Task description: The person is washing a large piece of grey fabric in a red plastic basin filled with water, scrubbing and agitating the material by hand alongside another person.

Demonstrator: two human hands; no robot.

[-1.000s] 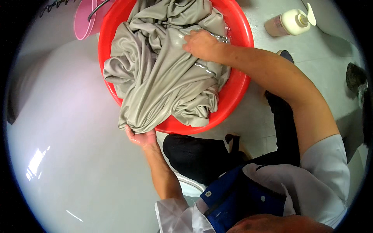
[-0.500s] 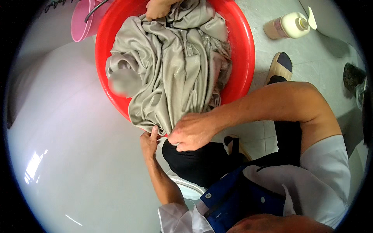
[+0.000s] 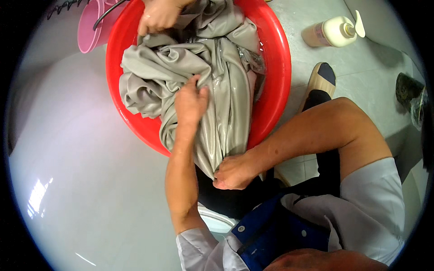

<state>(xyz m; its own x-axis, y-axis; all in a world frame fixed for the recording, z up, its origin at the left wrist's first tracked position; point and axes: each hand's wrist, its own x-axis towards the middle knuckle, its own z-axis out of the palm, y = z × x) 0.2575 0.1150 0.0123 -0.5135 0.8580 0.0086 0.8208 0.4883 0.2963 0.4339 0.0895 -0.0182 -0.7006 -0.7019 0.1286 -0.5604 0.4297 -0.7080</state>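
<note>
A large wet grey-beige cloth point(image 3: 149, 86) fills a red plastic basin point(image 3: 275, 67) on the floor and hangs over its near rim. My left hand point(image 3: 191, 101) clutches a fold of the cloth in the middle of the basin. Below the near rim, my right hand point(image 3: 231, 172) grips the cloth's hanging end. Another person's hand point(image 3: 158, 16) holds the cloth at the basin's far edge.
A pink plastic bucket point(image 3: 90, 27) with a dark handle stands at the far left of the basin. A cream pump bottle point(image 3: 330, 32) lies on the tiled floor at the far right. My foot in a sandal point(image 3: 321, 79) rests beside the basin. A dark bag point(image 3: 409, 92) sits at the right edge.
My left hand has moved up from the near rim into the basin and gripped a fold. My right hand came down from the far side to the hanging end. Another hand appeared at the far edge.
</note>
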